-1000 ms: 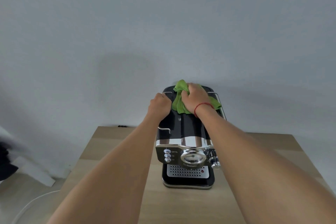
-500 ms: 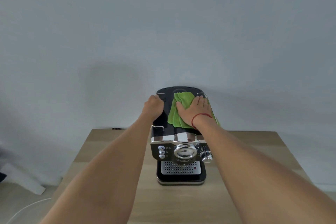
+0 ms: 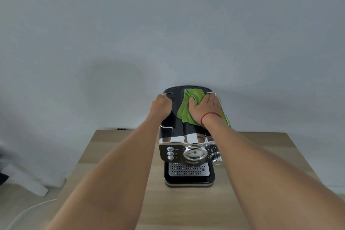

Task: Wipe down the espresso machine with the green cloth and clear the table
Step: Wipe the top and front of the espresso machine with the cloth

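Note:
A black and chrome espresso machine (image 3: 188, 152) stands on the wooden table (image 3: 115, 155) against the wall, its front facing me. The green cloth (image 3: 185, 106) lies spread on the machine's black top. My right hand (image 3: 204, 108) presses flat on the cloth, fingers extended toward the back right corner; part of the cloth hangs over the right edge. My left hand (image 3: 161, 105) is closed around the top left edge of the machine, near the chrome rail.
A plain grey wall rises right behind the machine. Left of the table, on the floor, lie a white object (image 3: 28, 183) and a white cable (image 3: 24, 213). A dark shape (image 3: 2, 173) sits at the far left edge.
The cloth was bunched under my right hand at the back of the top; now it is spread flat with my palm pressed on it. My left hand kept its grip on the left edge.

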Available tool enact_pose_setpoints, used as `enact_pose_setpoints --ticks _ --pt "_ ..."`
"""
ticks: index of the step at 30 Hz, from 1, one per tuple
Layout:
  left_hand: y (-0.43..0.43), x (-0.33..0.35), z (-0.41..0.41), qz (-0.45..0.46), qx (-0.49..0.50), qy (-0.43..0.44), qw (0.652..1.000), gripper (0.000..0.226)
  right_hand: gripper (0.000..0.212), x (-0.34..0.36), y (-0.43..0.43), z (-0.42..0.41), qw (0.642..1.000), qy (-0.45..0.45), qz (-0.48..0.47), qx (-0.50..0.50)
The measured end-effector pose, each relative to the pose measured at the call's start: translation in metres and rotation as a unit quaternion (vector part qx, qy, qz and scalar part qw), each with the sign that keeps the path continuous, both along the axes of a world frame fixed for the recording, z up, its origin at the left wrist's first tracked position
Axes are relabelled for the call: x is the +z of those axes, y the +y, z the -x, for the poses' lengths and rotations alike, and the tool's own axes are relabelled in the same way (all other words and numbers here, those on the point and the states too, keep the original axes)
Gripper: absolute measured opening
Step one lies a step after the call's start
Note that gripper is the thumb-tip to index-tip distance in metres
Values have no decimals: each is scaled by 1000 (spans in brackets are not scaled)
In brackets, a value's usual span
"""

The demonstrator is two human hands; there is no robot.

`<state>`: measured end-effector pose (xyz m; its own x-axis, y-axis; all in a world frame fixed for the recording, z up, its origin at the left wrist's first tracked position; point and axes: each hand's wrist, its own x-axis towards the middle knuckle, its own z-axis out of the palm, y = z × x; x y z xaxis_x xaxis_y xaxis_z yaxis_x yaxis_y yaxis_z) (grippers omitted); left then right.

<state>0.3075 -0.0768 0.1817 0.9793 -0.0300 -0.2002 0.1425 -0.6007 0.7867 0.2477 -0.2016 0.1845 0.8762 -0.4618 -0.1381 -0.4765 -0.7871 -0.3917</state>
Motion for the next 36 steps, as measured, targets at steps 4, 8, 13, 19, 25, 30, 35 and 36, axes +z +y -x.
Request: enact_pose_setpoints --ticks 4,8,13,19,25,30,35,36 --pt "0 5 5 7 0 5 1000 47 68 -2 14 13 999 -10 23 31" --pt "1 7 9 18 -2 13 1000 48 58 -2 17 21 993 -83 4 80" --pt "2 4 5 26 -2 14 1000 48 53 2 12 7 988 -118 -45 89" --pt "1 -7 -7 26 0 10 1000 48 46 5 0 -40 989 -118 -66 61" --pt "-1 -9 -12 13 0 2 1000 46 45 6 -7 -65 989 -118 -56 71" --pt "0 -8 -10 -4 -4 -18 1000 44 49 6 0 -48 987 -132 -57 66" --pt "1 2 -1 -17 -3 -28 999 46 59 3 11 -12 990 -96 -46 97" --pt "1 5 3 -21 1 -30 999 46 60 4 11 -6 989 -84 -63 101"
